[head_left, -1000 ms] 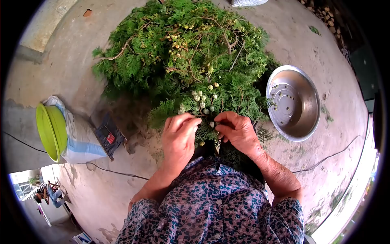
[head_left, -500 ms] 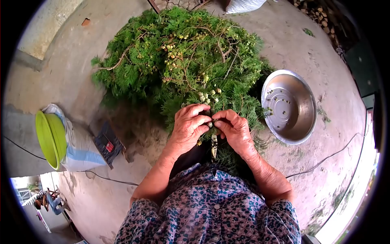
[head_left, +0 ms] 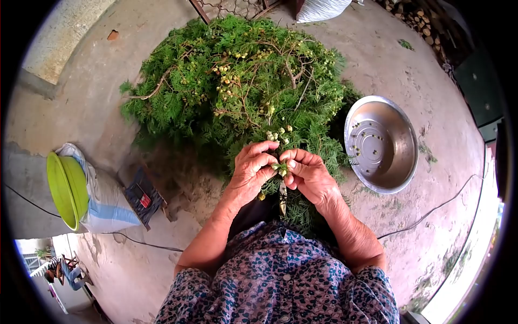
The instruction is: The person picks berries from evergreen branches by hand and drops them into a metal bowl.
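Observation:
My left hand (head_left: 251,168) is closed, its thumb and fingertips pinching a small cypress sprig (head_left: 281,168) with green seed cones. From the right, my right hand (head_left: 307,171) pinches at a cone on that same sprig, its fingers bent and almost touching the left ones. Just beyond my fingertips hang several pale cones (head_left: 279,133). A large heap of leafy cypress branches (head_left: 237,75) with yellowish cones lies in front of my hands. To the right stands a steel basin (head_left: 396,135) with several small green cones on its bottom.
At left, a lime-green tub (head_left: 67,189) leans beside a white-and-blue sack (head_left: 108,208). Another white sack (head_left: 322,8) stands at the top, with stacked firewood (head_left: 423,24) at the upper right. A black cable (head_left: 431,210) runs over the concrete floor. Another person (head_left: 67,272) appears at lower left.
Both hands stay together over the branches. My fingers have shifted slightly, and the green cones between them now show more plainly. The whole view has moved a little.

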{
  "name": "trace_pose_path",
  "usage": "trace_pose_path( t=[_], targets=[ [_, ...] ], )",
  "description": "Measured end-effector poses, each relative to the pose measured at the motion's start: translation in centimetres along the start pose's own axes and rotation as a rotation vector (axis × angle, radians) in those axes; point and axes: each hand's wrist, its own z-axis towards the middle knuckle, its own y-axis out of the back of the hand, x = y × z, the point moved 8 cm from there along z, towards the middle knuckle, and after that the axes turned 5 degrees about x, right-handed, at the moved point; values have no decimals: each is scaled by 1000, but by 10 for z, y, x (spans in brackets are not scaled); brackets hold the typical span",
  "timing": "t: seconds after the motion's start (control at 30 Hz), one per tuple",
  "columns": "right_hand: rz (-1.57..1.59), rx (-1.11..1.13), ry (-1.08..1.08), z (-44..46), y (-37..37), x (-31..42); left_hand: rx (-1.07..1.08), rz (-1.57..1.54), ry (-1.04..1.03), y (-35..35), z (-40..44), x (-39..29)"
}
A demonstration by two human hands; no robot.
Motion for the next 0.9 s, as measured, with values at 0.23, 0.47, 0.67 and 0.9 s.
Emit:
trace_pose_path(
  t=[0.23,0.47,0.67,0.9],
  targets=[
    [136,63,-7,3,4,-5,28,79,-10,-1,1,-5],
    [114,11,88,0,4,11,-128,-55,43,2,2,-5],
    [187,66,116,4,9,9,-173,-165,142,0,-1,1],
    [225,-40,147,3,16,9,-138,-466,220,-3,-8,18]
  ],
)
